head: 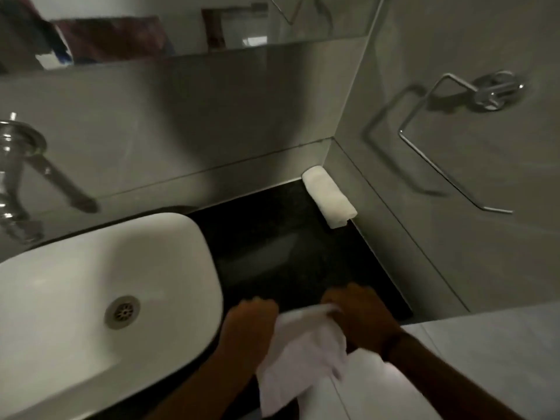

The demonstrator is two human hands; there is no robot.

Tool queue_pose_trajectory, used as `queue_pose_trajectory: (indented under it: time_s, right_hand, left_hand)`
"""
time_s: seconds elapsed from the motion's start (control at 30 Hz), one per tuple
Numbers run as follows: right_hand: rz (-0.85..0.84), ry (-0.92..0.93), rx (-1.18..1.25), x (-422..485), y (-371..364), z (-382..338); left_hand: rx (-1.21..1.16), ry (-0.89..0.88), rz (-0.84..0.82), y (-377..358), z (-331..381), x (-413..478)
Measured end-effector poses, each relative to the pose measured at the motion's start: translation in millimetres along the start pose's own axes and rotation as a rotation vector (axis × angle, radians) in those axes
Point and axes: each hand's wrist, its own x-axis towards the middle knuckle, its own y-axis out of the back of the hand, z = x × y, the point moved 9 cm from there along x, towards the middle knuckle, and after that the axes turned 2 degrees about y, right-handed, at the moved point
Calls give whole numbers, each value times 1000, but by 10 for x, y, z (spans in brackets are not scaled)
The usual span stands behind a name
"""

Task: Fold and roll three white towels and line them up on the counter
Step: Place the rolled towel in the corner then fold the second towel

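Observation:
One rolled white towel (329, 198) lies on the black counter (272, 247), tucked into the far right corner against the wall. At the counter's near edge I hold an unfolded white towel (300, 353) by its top edge. My left hand (251, 316) pinches the left corner and my right hand (360, 313) pinches the right corner. The cloth hangs down below my hands over the counter's front edge. No third towel is in view.
A white basin (100, 298) with a metal drain fills the left of the counter. A chrome tap (18, 165) stands behind it. A chrome towel ring (454, 140) hangs on the right wall. A mirror (151, 31) runs along the back wall.

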Motion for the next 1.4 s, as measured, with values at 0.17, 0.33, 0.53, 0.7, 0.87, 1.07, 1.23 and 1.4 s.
queue_pose_trajectory:
  time_s: [0.17,0.33,0.53,0.7,0.87,1.07,1.23,1.4]
  right_hand:
    - [-8,-16,-92,1299,-95,646]
    - [226,12,-167,1989,87,673]
    - [465,259,-97,1238,-106,386]
    - [6,392,-237,82,-1292,707]
    - [-18,412,-275,-258,-1607,778]
    - [275,145,134,-19,-1014,865]
    - [265,120,-72,175,-889,634]
    - [95,237,-17,140,-1194,810]
  left_hand:
    - [-120,144,60,-197,-165,1369]
    - [-12,212,161,-178,-399,1903]
    - [-113,105,443,-397,72,1277]
    - [-113,-14,147,-1757,529,257]
    - [41,-116,-101,-2190,664,-122]
    - [-255,-51,163,-1357,359,201]
    - [-233,121,31,-1407,271,387]
    - [-514,88,-123,-1694,232,341]
